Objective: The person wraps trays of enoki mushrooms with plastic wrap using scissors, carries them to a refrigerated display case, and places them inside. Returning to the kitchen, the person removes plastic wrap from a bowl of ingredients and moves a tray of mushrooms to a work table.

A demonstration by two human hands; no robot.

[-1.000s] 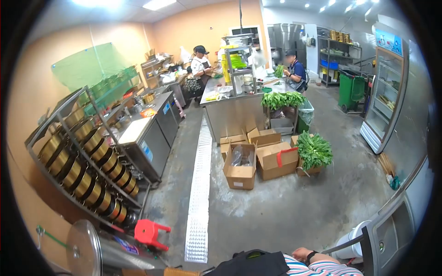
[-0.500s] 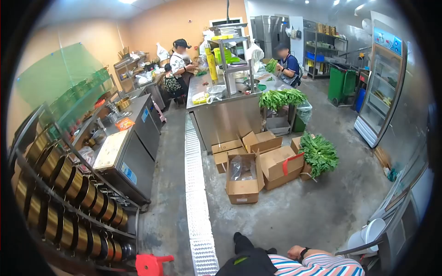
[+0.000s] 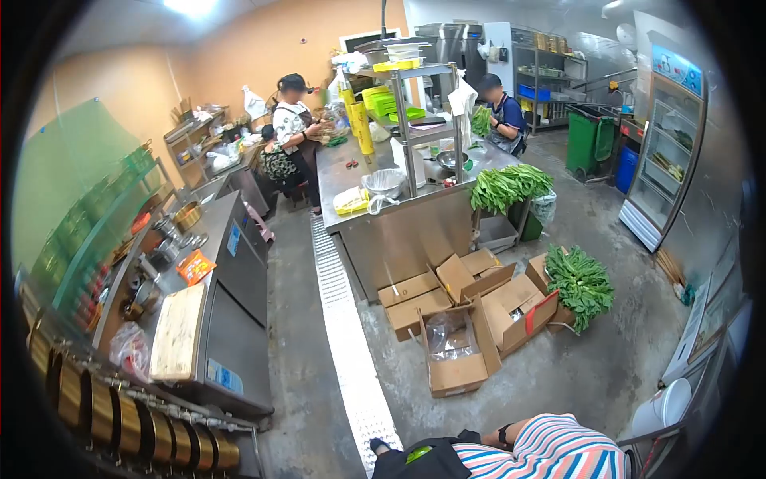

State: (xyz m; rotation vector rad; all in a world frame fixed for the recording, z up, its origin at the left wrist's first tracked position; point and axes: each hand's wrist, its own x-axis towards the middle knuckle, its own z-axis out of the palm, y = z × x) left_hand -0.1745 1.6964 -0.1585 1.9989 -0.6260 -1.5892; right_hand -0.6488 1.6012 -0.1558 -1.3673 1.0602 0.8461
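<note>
My right hand (image 3: 490,438) is at the bottom of the view, beside my dark apron (image 3: 435,461). A black band (image 3: 503,433) circles its wrist, below my striped sleeve (image 3: 550,439). The apron's edge hides the fingers, so whether they hold anything does not show. My left hand is out of sight. Ahead on the floor stand open cardboard boxes; the nearest box (image 3: 463,371) has clear plastic inside. Leafy greens (image 3: 581,287) spill from a box to the right. More greens (image 3: 511,188) hang over the corner of a steel table (image 3: 399,247).
A white grated drain strip (image 3: 348,335) runs along the floor. At left are a steel counter with a cutting board (image 3: 177,331) and a rack of brass-coloured pots (image 3: 132,423). Two co-workers stand at the table, one (image 3: 504,116) holding greens. A glass-door fridge (image 3: 666,152) stands right.
My view has shifted forward, so the boxes and table look closer. The red stool has left the view. My right hand has moved left, partly behind the apron.
</note>
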